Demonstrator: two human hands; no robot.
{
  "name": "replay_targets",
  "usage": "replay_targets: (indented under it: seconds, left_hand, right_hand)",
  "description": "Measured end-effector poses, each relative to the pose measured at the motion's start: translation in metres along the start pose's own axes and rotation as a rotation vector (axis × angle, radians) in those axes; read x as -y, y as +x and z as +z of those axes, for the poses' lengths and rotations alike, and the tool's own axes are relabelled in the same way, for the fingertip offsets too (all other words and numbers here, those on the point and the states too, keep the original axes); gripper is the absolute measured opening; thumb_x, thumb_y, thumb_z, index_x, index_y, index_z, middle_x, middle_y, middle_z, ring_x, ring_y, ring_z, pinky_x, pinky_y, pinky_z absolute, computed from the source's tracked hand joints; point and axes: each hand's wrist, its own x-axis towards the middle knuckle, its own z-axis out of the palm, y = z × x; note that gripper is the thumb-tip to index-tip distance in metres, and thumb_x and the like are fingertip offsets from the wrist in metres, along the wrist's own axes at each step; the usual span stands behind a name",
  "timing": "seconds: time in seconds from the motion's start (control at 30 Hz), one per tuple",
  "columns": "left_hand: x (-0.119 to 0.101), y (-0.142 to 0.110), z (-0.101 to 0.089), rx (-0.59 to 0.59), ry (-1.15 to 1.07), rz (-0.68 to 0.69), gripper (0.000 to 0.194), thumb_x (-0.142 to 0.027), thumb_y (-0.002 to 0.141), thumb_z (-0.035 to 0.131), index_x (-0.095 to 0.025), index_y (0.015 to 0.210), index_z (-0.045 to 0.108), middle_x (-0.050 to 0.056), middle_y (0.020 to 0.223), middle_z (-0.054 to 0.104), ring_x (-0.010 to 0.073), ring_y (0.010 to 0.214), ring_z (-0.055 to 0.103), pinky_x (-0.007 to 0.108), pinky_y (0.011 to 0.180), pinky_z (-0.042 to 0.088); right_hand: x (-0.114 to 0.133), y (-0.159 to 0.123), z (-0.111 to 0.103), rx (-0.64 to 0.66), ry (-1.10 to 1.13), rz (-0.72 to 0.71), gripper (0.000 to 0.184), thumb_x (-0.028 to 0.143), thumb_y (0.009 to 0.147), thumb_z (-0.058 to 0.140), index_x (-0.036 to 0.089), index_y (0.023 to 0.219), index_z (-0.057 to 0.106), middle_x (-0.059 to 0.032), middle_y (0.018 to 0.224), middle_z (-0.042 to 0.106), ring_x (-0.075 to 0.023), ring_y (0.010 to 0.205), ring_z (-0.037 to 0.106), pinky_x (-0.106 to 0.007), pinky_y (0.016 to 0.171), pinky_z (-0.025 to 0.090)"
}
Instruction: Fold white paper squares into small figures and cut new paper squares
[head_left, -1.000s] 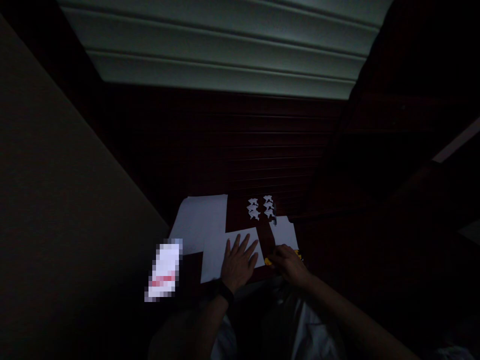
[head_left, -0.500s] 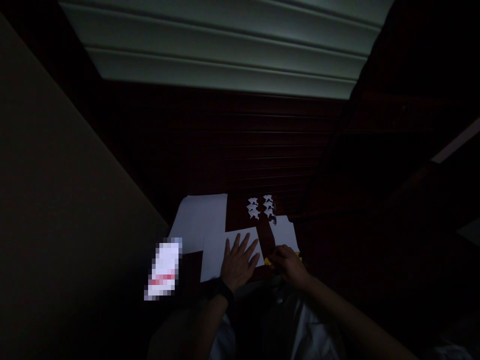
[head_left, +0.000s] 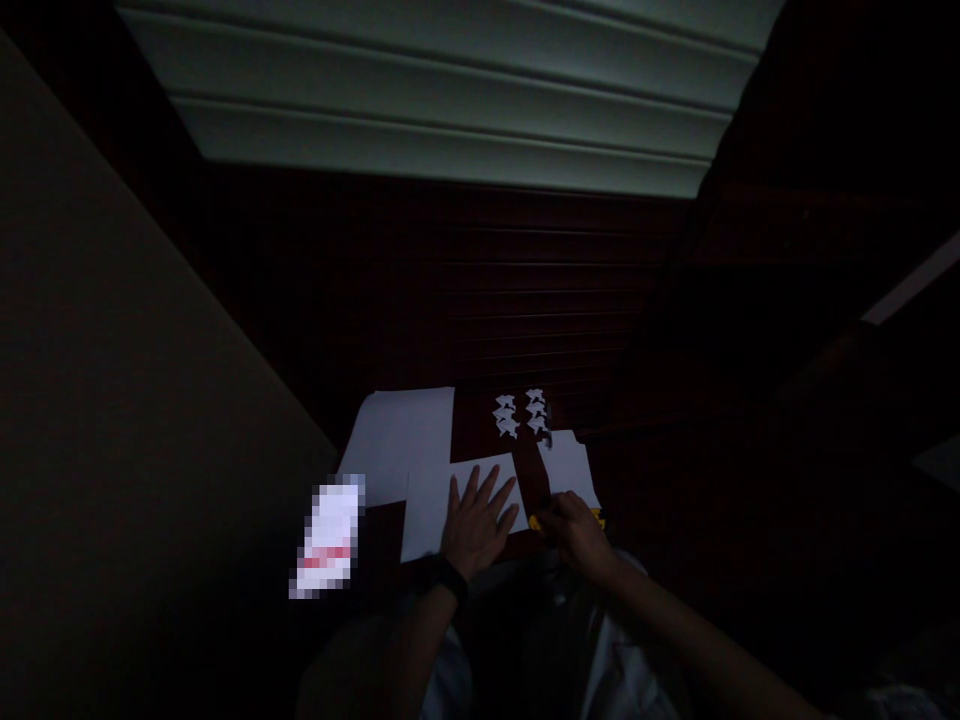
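Note:
My left hand (head_left: 478,520), with a dark band at its wrist, lies flat with spread fingers on a white sheet of paper (head_left: 427,520). To its right, my right hand (head_left: 576,532) is closed, fingers curled down over a yellow object (head_left: 535,522). Parts of that object show on both sides of the hand; its kind is hard to tell in the dim light. Just beyond the right hand lies another white paper piece (head_left: 570,468). Farther back, several small white pointed paper shapes (head_left: 506,415) sit in two columns.
A larger white sheet (head_left: 409,435) lies at the back left, partly under the nearer sheet. A small dark item (head_left: 549,440) is beside the right column of shapes. Left is a bright pixelated patch (head_left: 330,530). Dark slatted panelling (head_left: 555,290) and pale slats (head_left: 450,120) stand behind.
Almost nothing differs. My right hand and forearm have shifted very slightly; my left hand stays flat on the sheet.

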Motion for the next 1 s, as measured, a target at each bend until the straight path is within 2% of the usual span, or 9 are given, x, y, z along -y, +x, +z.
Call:
replay_targets:
  seconds: [0.47, 0.8, 0.9, 1.0]
  left_hand:
    - [0.003, 0.0, 0.003, -0.021, 0.047, 0.043, 0.046, -0.044, 0.088, 0.043, -0.04, 0.133, 0.042, -0.005, 0.147, 0.033, 0.0289, 0.139, 0.01, 0.054, 0.111, -0.005]
    - [0.005, -0.001, 0.007, -0.03, 0.298, 0.097, 0.048, -0.045, 0.09, 0.037, -0.037, 0.137, 0.036, -0.004, 0.148, 0.031, 0.0291, 0.139, 0.014, 0.058, 0.111, 0.006]
    - [0.006, 0.001, 0.002, -0.04, 0.306, 0.099, 0.048, -0.042, 0.091, 0.035, -0.032, 0.138, 0.035, -0.001, 0.148, 0.031, 0.0281, 0.139, 0.015, 0.056, 0.111, 0.009]
    - [0.012, 0.002, -0.011, -0.048, 0.312, 0.115, 0.048, -0.039, 0.093, 0.033, -0.028, 0.14, 0.033, 0.0, 0.149, 0.028, 0.0259, 0.139, 0.015, 0.053, 0.112, 0.011]
  right_hand:
    - [0.002, -0.013, -0.007, -0.018, 0.007, 0.002, 0.024, 0.02, 0.086, 0.05, 0.022, 0.106, 0.063, -0.009, 0.089, 0.052, -0.0235, 0.087, 0.044, -0.033, 0.074, 0.035]
    - [-0.005, -0.017, 0.001, -0.038, 0.012, -0.008, 0.027, 0.016, 0.083, 0.054, 0.022, 0.108, 0.061, -0.0076, 0.089, 0.051, -0.0225, 0.086, 0.043, -0.032, 0.074, 0.035]
    - [-0.005, -0.018, 0.002, -0.048, 0.015, -0.002, 0.031, 0.018, 0.085, 0.053, 0.023, 0.114, 0.059, -0.0081, 0.09, 0.052, -0.0228, 0.086, 0.044, -0.033, 0.074, 0.036]
    - [-0.006, -0.018, 0.0, -0.055, 0.03, -0.009, 0.032, 0.019, 0.085, 0.053, 0.023, 0.116, 0.059, -0.0088, 0.092, 0.053, -0.0234, 0.088, 0.045, -0.034, 0.075, 0.037]
